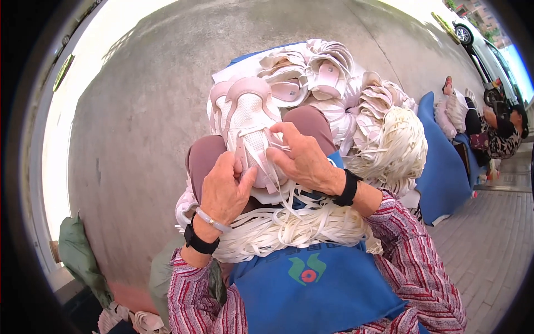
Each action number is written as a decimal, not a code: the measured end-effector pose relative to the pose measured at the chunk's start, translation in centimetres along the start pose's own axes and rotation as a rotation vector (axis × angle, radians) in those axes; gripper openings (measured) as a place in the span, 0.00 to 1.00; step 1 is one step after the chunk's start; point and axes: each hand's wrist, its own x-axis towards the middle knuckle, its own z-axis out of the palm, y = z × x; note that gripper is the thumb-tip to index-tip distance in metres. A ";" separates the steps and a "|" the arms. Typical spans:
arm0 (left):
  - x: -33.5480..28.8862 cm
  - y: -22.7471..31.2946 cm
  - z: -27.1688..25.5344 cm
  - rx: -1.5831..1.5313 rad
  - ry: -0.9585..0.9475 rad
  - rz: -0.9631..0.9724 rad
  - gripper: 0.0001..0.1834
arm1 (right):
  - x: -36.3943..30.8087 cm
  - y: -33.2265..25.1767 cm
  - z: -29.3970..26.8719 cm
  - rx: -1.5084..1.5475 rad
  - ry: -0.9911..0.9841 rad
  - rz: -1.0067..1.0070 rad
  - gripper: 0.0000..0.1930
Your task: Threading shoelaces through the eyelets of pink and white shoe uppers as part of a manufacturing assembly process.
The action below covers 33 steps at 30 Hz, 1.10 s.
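A pale pink and white shoe upper lies across my knees, with a white flat shoelace running over its front opening. My left hand has its thumb and fingers closed on the upper's left eyelet edge. At the right eyelet edge, my right hand pinches the lace between thumb and forefinger; the fingertips partly hide it. Loose lace ends hang toward my lap. A thick bundle of white shoelaces rests across my lap, on a blue apron.
Beyond my knees are stacked shoe uppers and another hank of laces. A green sack stands at the left. At the far right, a person sits near a blue sheet, with a white car behind.
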 end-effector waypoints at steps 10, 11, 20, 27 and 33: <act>0.8 -0.2 0.2 -0.183 -0.042 0.008 0.16 | 2.8 0.4 -0.8 -0.020 0.099 -0.120 0.08; 0.7 -0.1 0.2 -0.167 -0.034 0.003 0.16 | 2.8 0.5 -0.7 -0.004 0.102 -0.125 0.08; 0.7 -0.3 0.6 -0.155 -0.056 0.010 0.16 | 4.7 0.6 -0.8 -0.204 0.001 -0.275 0.09; 0.3 0.2 0.8 -0.082 -0.033 -0.001 0.17 | 5.6 0.4 -3.5 0.494 -0.510 0.411 0.09; 1.6 -0.4 -1.6 -0.355 -0.233 -0.267 0.19 | 5.7 1.2 -1.4 0.128 -0.194 0.151 0.11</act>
